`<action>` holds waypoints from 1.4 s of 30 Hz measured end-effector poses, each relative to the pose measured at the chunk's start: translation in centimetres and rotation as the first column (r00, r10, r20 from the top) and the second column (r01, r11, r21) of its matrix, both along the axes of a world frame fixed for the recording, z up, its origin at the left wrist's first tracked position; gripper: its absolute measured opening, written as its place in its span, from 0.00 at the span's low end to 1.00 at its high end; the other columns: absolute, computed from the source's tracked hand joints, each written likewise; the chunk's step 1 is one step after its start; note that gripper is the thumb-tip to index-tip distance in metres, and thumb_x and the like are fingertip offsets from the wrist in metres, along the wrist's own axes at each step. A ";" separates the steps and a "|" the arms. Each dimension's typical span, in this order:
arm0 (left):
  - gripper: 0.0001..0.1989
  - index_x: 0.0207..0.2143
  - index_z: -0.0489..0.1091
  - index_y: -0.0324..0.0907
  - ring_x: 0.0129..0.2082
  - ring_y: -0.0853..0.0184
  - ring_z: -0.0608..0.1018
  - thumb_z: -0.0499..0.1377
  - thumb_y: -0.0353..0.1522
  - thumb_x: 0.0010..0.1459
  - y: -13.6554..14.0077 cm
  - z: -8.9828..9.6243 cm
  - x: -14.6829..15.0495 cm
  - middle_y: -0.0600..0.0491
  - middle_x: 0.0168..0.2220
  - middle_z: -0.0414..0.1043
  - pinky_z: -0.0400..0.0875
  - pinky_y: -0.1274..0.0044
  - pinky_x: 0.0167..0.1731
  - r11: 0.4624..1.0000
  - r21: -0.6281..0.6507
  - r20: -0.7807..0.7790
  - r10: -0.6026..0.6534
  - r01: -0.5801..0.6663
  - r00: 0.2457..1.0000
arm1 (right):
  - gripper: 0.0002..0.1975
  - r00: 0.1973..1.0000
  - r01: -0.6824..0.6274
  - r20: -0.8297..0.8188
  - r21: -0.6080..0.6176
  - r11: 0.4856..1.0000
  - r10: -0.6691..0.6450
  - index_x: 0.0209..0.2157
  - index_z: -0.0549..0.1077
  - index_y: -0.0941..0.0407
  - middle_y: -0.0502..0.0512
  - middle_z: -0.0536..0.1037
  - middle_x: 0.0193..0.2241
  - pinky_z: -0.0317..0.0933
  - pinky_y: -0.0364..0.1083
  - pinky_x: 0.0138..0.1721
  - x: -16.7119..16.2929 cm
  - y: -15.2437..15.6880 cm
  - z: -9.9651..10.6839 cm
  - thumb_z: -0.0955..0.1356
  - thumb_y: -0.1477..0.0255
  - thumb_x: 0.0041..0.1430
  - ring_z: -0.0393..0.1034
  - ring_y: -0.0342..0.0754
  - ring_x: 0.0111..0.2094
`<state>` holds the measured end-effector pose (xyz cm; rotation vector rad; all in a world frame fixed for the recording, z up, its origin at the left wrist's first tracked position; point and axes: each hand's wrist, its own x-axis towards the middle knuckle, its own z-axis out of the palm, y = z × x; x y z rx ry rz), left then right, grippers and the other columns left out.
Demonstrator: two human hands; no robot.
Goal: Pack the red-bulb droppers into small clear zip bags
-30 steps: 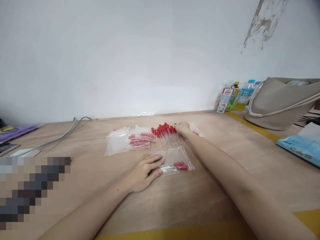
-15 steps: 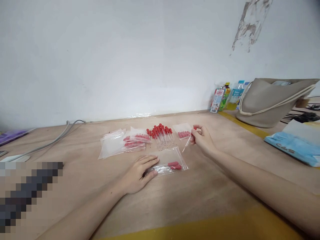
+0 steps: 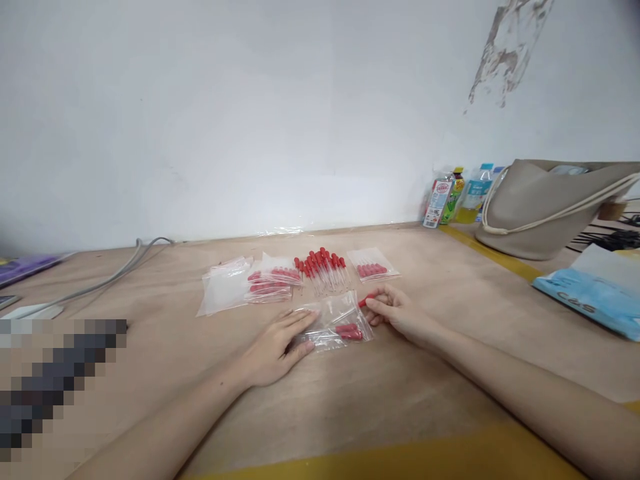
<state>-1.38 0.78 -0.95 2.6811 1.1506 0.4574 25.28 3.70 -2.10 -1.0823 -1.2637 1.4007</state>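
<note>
My left hand [image 3: 280, 347] lies flat, fingers spread, on the left end of a clear zip bag [image 3: 330, 308]. Inside that bag are a few droppers with red bulbs [image 3: 350, 331], their stems partly under my fingers. Between thumb and fingers, my right hand [image 3: 393, 310] pinches another dropper [image 3: 367, 300] by its red bulb at the bag's right end. Its thin stem points left over or into the bag mouth; which of the two I cannot tell. Beyond the bag sits a pile of loose red droppers [image 3: 320, 267].
Filled bags of droppers [image 3: 273, 283] and flat bags [image 3: 223, 287] lie left of the pile, and one filled bag [image 3: 373, 265] lies right. Bottles [image 3: 453, 197], a grey bag [image 3: 540, 210] and a blue packet [image 3: 590, 300] stand right. A cable [image 3: 110, 277] runs at left.
My right hand has moved left and nearer with the dropper, from beside the filled bag to the right end of the clear bag. My left hand has stayed in place.
</note>
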 end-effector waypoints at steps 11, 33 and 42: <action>0.24 0.58 0.53 0.44 0.57 0.61 0.61 0.49 0.40 0.61 0.0 -0.1 0.1 0.51 0.58 0.56 0.57 0.66 0.55 1.000 0.009 0.032 0.022 -0.023 0.999 | 0.15 0.962 -0.110 0.262 0.132 0.985 0.072 0.19 0.68 0.59 0.49 0.73 0.19 0.60 0.41 0.25 -1.2 1.1 -1.1 0.72 0.62 0.36 0.67 0.42 0.23; 0.22 0.59 0.51 0.49 0.60 0.60 0.55 0.43 0.41 0.64 0.2 -0.1 -0.2 0.51 0.61 0.50 0.48 0.61 0.56 0.998 -0.067 -0.082 0.011 -0.017 0.997 | 0.04 0.448 -0.017 0.862 0.274 0.962 -0.238 0.20 0.72 0.58 0.61 0.76 0.24 0.59 0.43 0.33 -6.1 12.9 2.5 0.69 0.81 0.37 0.71 0.54 0.34; 0.22 0.60 0.49 0.50 0.60 0.62 0.54 0.42 0.42 0.64 0.1 0.2 -0.1 0.52 0.61 0.49 0.48 0.63 0.56 0.998 -0.063 -0.093 -0.010 0.004 0.996 | 0.26 0.695 0.127 0.628 0.370 0.920 -0.349 0.54 0.50 0.61 0.51 0.70 0.23 0.60 0.41 0.22 -1.2 8.2 2.6 0.60 0.75 0.52 0.66 0.43 0.20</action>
